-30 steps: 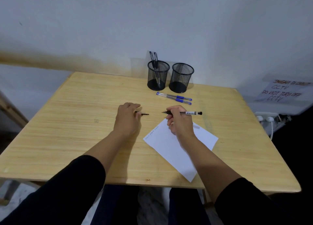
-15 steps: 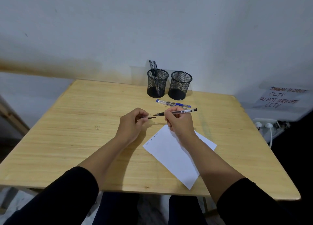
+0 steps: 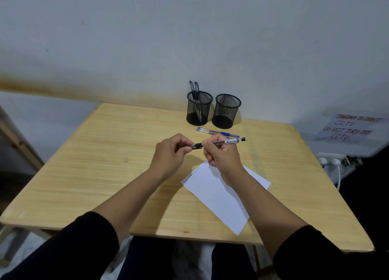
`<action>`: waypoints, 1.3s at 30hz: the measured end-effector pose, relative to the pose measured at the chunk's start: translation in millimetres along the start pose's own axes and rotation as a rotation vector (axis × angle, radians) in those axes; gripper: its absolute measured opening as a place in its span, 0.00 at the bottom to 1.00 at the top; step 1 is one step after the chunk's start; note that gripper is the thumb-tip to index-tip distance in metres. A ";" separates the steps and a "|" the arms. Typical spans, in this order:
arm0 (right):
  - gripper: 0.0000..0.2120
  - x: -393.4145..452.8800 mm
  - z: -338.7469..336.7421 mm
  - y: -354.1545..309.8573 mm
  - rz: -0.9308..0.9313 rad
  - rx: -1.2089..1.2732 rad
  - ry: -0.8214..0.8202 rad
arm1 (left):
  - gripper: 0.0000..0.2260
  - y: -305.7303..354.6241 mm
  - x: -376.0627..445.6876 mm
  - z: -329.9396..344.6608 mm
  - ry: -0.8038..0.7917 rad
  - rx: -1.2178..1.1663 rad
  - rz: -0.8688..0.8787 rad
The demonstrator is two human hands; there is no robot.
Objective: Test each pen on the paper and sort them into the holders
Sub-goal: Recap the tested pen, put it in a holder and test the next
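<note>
1. Nearest the camera, two forearms in black sleeves reach forward over the near edge of the wooden counter (image 3: 88, 153).
2. A white sheet of paper (image 3: 219, 197) lies flat on the counter under the right forearm, turned at an angle, with a short line of small writing along its upper left edge.
3. The right hand (image 3: 223, 155) is raised above the far corner of the paper, its fingers curled round the clear barrel of a black pen (image 3: 223, 142); the pen lies roughly level, its end plug pointing right.
4. The left hand (image 3: 170, 153) is just left of it, its fingertips pinching the pen's dark cap (image 3: 196, 146) at the tip end. Whether the cap is fully seated cannot be told.
5. Just beyond the hands a blue pen (image 3: 216, 132) lies on the counter, partly hidden by the right hand's knuckles.
6. Farther back, two black mesh holders stand side by side near the wall: the left holder (image 3: 199, 108) has two dark pens (image 3: 194, 90) standing in it, and the right holder (image 3: 227, 111) shows nothing inside.
7. On the right beside the counter is a handwritten CCTV notice (image 3: 349, 128).
</note>
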State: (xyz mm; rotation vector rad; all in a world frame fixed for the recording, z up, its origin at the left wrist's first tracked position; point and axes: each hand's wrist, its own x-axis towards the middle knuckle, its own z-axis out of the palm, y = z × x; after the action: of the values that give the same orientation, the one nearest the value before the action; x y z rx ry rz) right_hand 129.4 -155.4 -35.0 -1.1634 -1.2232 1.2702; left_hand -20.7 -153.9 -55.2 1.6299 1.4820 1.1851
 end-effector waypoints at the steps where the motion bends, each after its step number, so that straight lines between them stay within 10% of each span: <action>1: 0.08 -1.7 0.2 2.0 0.008 0.002 -0.007 | 0.06 -0.5 -1.4 -2.0 -0.024 0.014 -0.004; 22: 0.08 15.0 -12.9 -20.0 -0.040 -0.381 -0.183 | 0.12 39.3 35.1 -25.3 0.043 0.184 0.226; 39: 0.07 164.9 -22.6 -89.9 -0.262 -0.658 0.191 | 0.23 36.2 150.9 26.9 0.063 0.429 -0.056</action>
State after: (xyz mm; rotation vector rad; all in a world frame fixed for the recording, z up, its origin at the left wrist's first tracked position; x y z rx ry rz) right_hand 145.5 11.2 53.1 -1.4793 -1.6412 0.5481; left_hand 13.2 -9.2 -2.9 1.8210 1.9082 0.9374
